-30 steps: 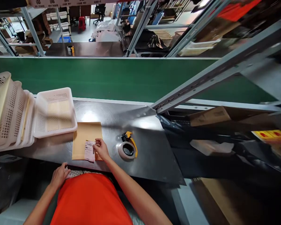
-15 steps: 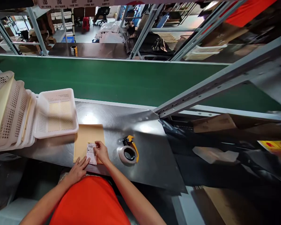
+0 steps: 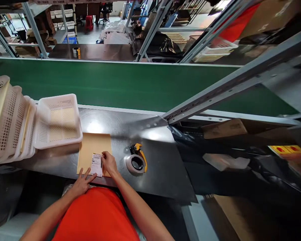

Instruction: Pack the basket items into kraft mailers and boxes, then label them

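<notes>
A tan padded envelope (image 3: 94, 144) lies flat on the metal table. On its lower right part is a white printed shipping label (image 3: 96, 165). My right hand (image 3: 109, 164) is closed, its thumb and fingertips pinched at the label's upper right edge. At the envelope's lower edge rests my left hand (image 3: 81, 184), fingers spread, one fingertip close to the label's bottom left corner. A tape dispenser (image 3: 136, 163) with a yellow handle and a roll of tape stands to the right of my right hand.
White plastic baskets (image 3: 22, 127) are nested on the left, beside a single basket (image 3: 57, 121) tilted toward me. Behind the metal table (image 3: 163, 167) runs a green conveyor belt (image 3: 110, 83). A slanted metal post (image 3: 215, 87) rises at the right, near cardboard and dark bags.
My left hand has slid slightly down and left, its fingers now spread wider. My right hand stays at the label's edge. The view has shifted slightly.
</notes>
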### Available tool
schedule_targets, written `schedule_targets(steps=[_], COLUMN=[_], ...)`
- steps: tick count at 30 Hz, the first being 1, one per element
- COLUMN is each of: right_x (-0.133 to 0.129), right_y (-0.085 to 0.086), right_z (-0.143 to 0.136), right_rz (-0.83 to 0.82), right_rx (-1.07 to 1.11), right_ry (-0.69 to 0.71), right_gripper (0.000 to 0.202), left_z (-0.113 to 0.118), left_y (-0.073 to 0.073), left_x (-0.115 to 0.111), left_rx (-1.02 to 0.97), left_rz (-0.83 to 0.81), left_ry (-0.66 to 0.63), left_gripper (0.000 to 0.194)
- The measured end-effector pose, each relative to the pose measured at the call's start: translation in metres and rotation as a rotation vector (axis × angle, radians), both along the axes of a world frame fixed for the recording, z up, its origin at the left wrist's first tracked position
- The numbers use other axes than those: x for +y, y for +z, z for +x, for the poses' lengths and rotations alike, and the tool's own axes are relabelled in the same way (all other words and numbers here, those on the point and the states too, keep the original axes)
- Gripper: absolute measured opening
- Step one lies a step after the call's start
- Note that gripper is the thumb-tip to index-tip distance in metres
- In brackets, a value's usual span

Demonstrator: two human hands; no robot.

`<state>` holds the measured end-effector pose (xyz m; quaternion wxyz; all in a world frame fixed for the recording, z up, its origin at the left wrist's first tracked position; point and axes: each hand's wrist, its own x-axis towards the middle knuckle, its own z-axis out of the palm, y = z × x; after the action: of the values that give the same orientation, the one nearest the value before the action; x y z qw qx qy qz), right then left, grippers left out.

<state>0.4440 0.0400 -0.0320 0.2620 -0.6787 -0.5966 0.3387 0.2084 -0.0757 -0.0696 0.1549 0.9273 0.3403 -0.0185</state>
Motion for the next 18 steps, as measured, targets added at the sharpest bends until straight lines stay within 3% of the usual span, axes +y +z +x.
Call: schedule_targets(steps=[6,10,12,14,16,18], right_x=[0.000,-0.016,-0.029,-0.040,-0.042,-0.029], right_y=[-0.002,-0.001,-0.004,-0.008,-0.010,-0.010], right_z=[0.001,-0.007,-0.012,-0.016,-0.014,-0.005], right_rz=[0.044,0.131,0.251,0.356,0.359,0.282], right_rx=[-0.099,-0.177,-0.210,-0.202,-0.166,-0.157], right_ry=[0.009,0.020,0.177,0.443,0.739,0.905], right_gripper=[0.023,0.040,0.048,0.047,0.047,0.052], left_z=[0.009,0.020,0.024,0.026,0.026,0.024], left_y=[-0.007,-0.016,-0.018,-0.018,-0.017,-0.014], left_x=[0.004,0.009,0.012,0.014,0.015,0.015], left_rx=[0.034,-0.027,-0.051,-0.078,-0.093,-0.090], left_rz=[-0.026,-0.029,-0.050,-0.078,-0.110,-0.129], left_ry=[-0.034,-0.014,-0.033,-0.063,-0.047,-0.011], left_gripper=[0.036,0.053,0.049,0.040,0.041,0.048])
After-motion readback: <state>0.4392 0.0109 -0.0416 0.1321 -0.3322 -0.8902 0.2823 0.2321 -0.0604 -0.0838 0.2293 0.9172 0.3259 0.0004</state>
